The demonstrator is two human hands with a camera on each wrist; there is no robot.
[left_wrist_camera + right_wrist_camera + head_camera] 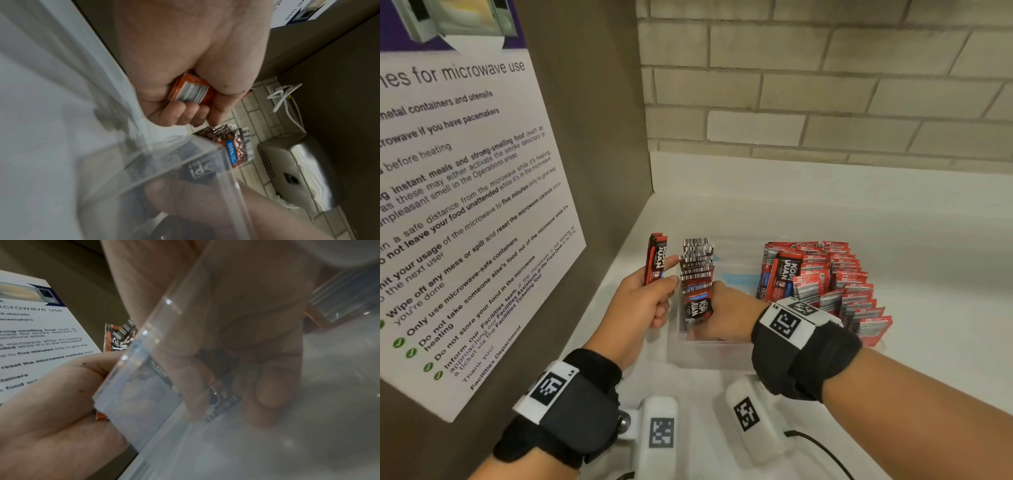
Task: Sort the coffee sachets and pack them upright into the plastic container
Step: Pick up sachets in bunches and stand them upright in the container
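Observation:
A clear plastic container stands on the white counter. Many red sachets stand packed in its right part. At its left end stands a smaller stack of black-and-red sachets. My right hand reaches inside and grips that stack low down; through the container wall the right wrist view shows its fingers curled round a sachet. My left hand, just left of the container, holds a few sachets upright. These held sachets sit in its curled fingers.
A brown panel with a microwave-use poster rises close on the left. A brick wall runs behind the counter. A black cable lies near the front edge. The left wrist view shows a metal appliance and white cables.

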